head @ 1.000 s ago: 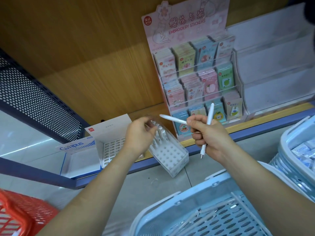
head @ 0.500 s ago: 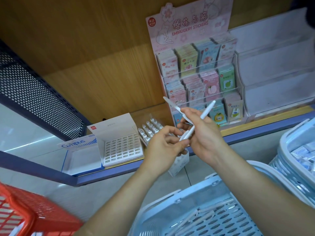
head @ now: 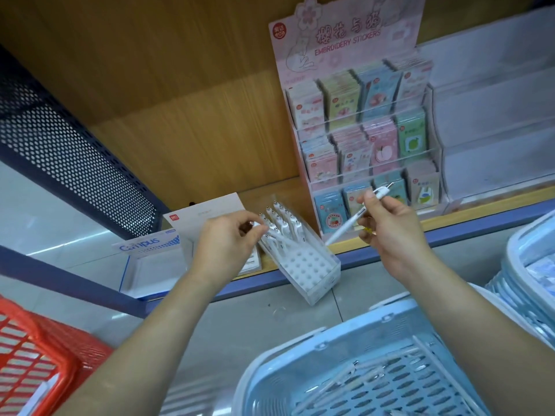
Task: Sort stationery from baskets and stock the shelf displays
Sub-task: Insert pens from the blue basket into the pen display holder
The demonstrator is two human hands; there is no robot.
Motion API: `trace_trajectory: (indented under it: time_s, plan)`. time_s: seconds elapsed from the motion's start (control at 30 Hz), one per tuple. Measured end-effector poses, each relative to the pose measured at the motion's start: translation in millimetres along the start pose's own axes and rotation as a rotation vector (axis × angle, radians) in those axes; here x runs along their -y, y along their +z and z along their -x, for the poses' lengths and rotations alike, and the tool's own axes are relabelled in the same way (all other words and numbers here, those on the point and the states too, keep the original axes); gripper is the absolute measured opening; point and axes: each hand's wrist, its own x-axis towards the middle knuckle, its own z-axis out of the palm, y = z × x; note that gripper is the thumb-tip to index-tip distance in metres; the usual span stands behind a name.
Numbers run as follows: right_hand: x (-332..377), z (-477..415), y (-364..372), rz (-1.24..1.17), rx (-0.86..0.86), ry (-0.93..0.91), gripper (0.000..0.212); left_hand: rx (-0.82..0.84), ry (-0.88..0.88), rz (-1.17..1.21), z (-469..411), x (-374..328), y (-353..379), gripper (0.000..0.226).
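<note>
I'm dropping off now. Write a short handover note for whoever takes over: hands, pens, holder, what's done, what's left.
Left hand: pinches a white pen at the pen holder, which sits tilted and overhangs the shelf edge.
Right hand: grips a second pen, held clear of the holder.
Done: the holder's back rows have pens in them.
Left: seat both held pens and fill the empty front holes. More loose pens lie in the blue basket below.
</note>
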Motion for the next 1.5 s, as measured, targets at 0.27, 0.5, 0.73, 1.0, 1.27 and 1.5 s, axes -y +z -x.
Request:
trace_trajectory:
  time_s: [0.27,0.5,0.73,1.0,1.27,1.5]
  plan:
    - [-7,0,5,0.045,0.05,0.004,0.008,0.078,0.156,-0.233,-3,2,30,0.021]
    - [-5,3,6,0.074,0.073,0.024,0.006,0.213,0.177,-0.377,-12,-1,42,0.028]
    - [-3,6,6,0.14,0.133,0.053,0.023,0.26,0.262,-0.334,-23,-15,39,0.022]
    - [-1,11,9,0.215,0.164,0.038,0.027,0.179,0.227,-0.347,-25,-16,53,0.019]
    - [-1,14,12,0.291,0.307,-0.052,0.006,0.141,0.169,-0.278,-24,-22,44,0.017]
    - [0,22,25,0.494,0.374,-0.16,0.04,0.344,0.043,0.271,-21,-66,24,0.019]
